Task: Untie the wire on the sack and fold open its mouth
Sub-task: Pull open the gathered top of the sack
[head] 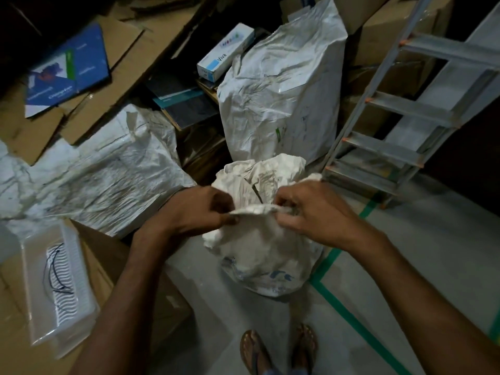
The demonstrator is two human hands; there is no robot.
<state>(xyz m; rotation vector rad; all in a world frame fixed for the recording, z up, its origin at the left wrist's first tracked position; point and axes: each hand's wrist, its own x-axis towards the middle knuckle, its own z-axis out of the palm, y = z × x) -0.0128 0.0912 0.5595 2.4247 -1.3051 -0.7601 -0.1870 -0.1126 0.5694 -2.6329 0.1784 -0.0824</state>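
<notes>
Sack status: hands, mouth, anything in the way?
Left hand and right hand both pinch the near rim. Sack upright on floor, mouth partly open, no wire visible there. Ladder close right, not blocking.

Sack on floor; tray left of it, ladder right, taller sack behind.

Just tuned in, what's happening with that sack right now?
A person stands over a white sack on the floor, both hands at its crumpled top. The left hand and right hand each pinch an end of one fold of the mouth, stretching it between them. No wire shows on the sack. A plastic tray with dark wires sits at left.
</notes>
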